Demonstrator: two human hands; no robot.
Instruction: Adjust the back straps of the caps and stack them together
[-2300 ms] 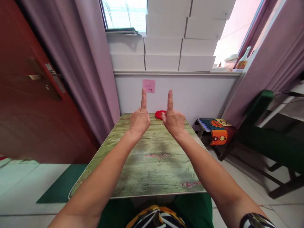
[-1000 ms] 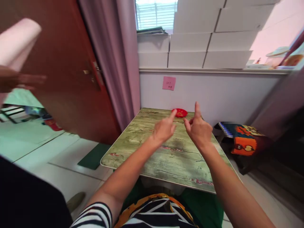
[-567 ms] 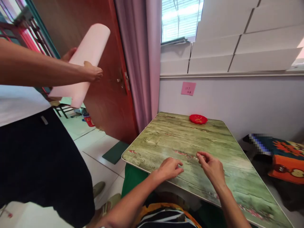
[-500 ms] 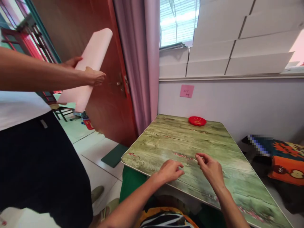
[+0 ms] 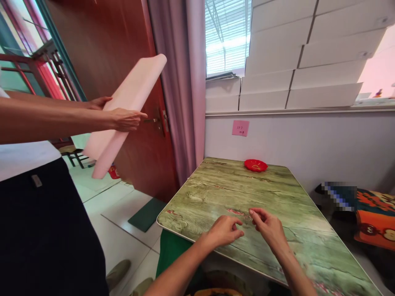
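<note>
Over the near part of a green wood-patterned table [image 5: 216,181], my left hand [image 5: 226,231] is held with fingers curled and apart, nothing between them. To its right, my right hand [image 5: 268,225] is also open, its thumb and index finger extended and slightly parted. Neither hand holds anything. Near the far edge of the table lies a red scalloped plate [image 5: 256,165], well beyond both hands.
At the left, another person [image 5: 40,197] holds a partly rolled pale pink sheet [image 5: 129,90] in both hands before a red door [image 5: 129,164]. A purple curtain [image 5: 182,82], stacked white boxes [image 5: 268,53] and a colourful cloth item [image 5: 375,222] surround the table.
The other person's hands and the pink sheet have moved right and down in view. My hands have come slightly closer together. The view has tilted upward a little.
</note>
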